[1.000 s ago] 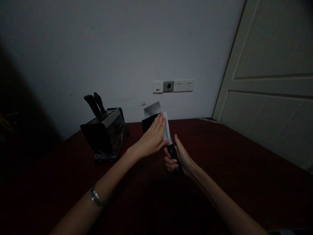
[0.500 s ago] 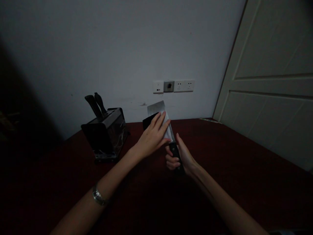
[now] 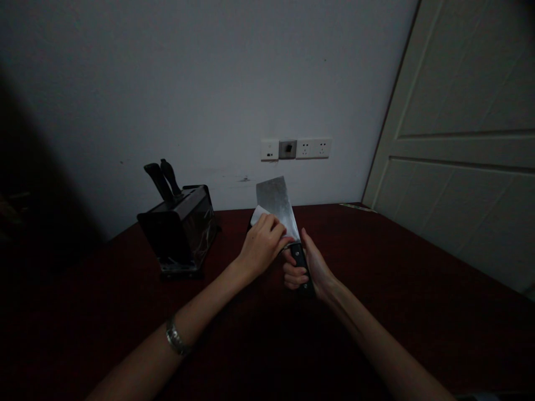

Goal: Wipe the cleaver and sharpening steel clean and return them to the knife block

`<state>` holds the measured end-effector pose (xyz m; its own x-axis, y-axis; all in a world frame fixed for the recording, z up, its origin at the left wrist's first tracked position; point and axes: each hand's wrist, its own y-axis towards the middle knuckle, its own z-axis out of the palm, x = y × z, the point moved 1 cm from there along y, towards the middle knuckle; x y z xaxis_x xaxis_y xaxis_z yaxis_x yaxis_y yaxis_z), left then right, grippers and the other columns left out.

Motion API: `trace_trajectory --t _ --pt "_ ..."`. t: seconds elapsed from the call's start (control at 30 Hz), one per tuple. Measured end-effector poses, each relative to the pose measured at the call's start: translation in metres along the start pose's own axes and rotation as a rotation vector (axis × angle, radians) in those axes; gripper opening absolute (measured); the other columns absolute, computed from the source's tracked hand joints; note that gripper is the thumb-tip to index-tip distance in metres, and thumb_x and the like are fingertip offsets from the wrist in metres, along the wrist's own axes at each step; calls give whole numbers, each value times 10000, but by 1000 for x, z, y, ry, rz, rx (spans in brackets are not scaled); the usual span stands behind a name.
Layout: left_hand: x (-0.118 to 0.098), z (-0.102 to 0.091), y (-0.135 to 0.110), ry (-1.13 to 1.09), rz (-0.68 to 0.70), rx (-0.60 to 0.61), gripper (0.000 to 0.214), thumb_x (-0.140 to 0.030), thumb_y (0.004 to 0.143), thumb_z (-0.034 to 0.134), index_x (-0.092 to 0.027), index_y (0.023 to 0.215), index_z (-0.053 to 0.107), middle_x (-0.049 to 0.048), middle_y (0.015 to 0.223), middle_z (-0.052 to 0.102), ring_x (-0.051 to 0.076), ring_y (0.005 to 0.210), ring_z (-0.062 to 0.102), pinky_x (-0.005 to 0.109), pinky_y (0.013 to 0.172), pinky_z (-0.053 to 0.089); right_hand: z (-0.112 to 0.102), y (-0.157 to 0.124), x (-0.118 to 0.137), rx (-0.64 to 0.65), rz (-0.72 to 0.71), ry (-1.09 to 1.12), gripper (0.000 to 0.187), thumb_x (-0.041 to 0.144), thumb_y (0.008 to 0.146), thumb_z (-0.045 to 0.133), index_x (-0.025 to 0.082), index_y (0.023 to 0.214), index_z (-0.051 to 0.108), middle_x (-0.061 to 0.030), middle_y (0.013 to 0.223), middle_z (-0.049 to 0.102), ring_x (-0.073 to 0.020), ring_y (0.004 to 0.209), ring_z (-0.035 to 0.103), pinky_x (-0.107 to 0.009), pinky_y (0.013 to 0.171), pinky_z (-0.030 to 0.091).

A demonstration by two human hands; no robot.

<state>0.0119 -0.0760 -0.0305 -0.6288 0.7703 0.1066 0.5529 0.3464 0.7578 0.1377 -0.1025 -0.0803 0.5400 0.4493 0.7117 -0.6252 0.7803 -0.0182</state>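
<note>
My right hand (image 3: 307, 268) is closed round the black handle of a cleaver (image 3: 279, 206), whose broad steel blade points up and away from me. My left hand (image 3: 262, 245) has its fingers curled over a white cloth or tissue (image 3: 258, 214), pressing it against the lower part of the blade near the handle. Both hands hover above a dark red table (image 3: 418, 289). A metal bracelet sits on my left wrist.
A black knife block (image 3: 178, 228) with two dark handles sticking out stands at the left on the table. A dark object sits behind the blade. A white wall with a row of sockets (image 3: 296, 148) is behind, and a pale door (image 3: 463, 139) at the right.
My left hand slid down the blade toward the handle and curled from flat into a closed grip on the cloth. More of the blade now shows above it.
</note>
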Motion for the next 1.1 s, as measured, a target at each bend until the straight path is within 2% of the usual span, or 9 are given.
trace_trajectory --t 0.17,0.3,0.4,0.47,0.57,0.77,0.83,0.93,1.1 --pt "-8 2 -5 -72 2 35 126 -150 850 495 -122 927 591 97 1013 578 198 960 537 355 801 491 -1 0 1 -38 -12 4 713 764 761 115 185 473 414 70 289 257 -44 251 181 -199 337 201" --pt "-2 3 -6 -120 60 73 395 45 736 432 -107 1068 582 119 1182 571 227 1143 492 451 976 407 -2 0 2 -46 -30 10 705 754 770 119 182 474 408 73 288 265 -43 253 174 -194 333 212" --pt "8 3 -3 -296 142 98 506 83 673 389 -116 1093 589 112 1240 551 211 1225 436 478 1016 370 -2 1 1 -17 -18 16 697 752 770 126 183 479 403 73 290 269 -43 257 172 -190 332 210" --pt "12 1 0 -448 203 126 501 81 673 374 -128 1058 616 100 1221 569 190 1232 432 462 1016 380 -1 1 1 14 -5 21 698 744 775 111 184 480 403 72 293 268 -44 258 170 -192 332 211" --pt "13 -4 4 -591 223 123 429 51 691 386 -149 955 658 89 1144 620 192 1199 471 468 988 410 0 1 0 51 10 30 700 729 786 91 184 487 413 72 298 267 -47 262 169 -193 333 212" --pt "8 -12 8 -597 118 75 130 -116 796 539 -149 808 663 107 1117 600 200 1092 539 436 902 476 2 1 0 12 25 9 720 773 750 99 184 487 418 75 291 256 -43 256 174 -198 337 203" --pt "9 -11 8 -560 83 75 105 -154 822 544 -152 795 645 99 1130 581 187 1087 536 418 907 476 3 1 0 9 32 -5 727 786 739 86 187 493 416 72 289 272 -42 257 179 -199 338 206" --pt "12 -10 7 -475 105 104 145 -151 843 522 -159 965 601 107 1234 515 187 1188 458 416 970 434 4 0 0 13 30 -21 721 790 737 95 188 500 413 71 287 281 -41 257 178 -197 337 207" --pt "19 -10 7 -272 212 165 446 -197 865 503 -186 1295 385 129 1450 259 240 1359 164 503 1052 315 2 3 -1 34 39 -29 716 784 743 104 187 501 417 69 288 286 -45 254 193 -197 335 198"
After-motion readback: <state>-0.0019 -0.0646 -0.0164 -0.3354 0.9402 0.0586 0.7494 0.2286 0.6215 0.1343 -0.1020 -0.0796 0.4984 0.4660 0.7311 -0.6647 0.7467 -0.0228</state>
